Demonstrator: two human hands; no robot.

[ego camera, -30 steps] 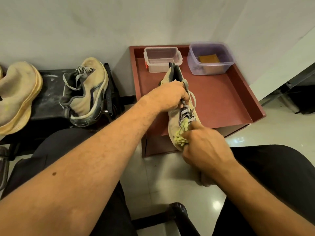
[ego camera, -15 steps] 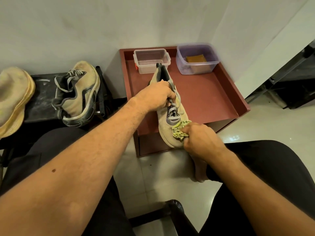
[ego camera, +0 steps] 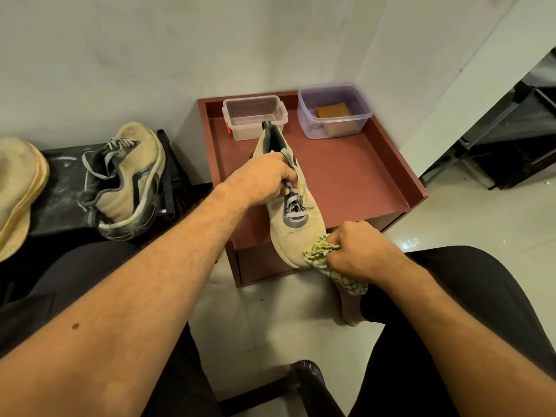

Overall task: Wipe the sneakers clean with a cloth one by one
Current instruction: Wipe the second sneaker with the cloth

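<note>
head view, left hand (ego camera: 264, 179) fingers curled round sneaker (ego camera: 296, 227), toe toward person, right hand (ego camera: 358, 251) clutching cloth (ego camera: 319, 254) at toe

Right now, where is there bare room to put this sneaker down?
The red tray table is bare in front of the clear tub and purple tub, right of the held sneaker. The black bench is crowded by another sneaker.

Three worn beige fabric sneakers: one held at 12 o'clock (ego camera: 296, 224), two at 9 o'clock (ego camera: 126, 179) (ego camera: 18, 188). Two plastic tubs at 12 o'clock: clear rectangular (ego camera: 254, 115), purple-tinted (ego camera: 332, 109). One yellow-green patterned cloth (ego camera: 323, 257), one red-brown tray-top table (ego camera: 361, 176).
</note>
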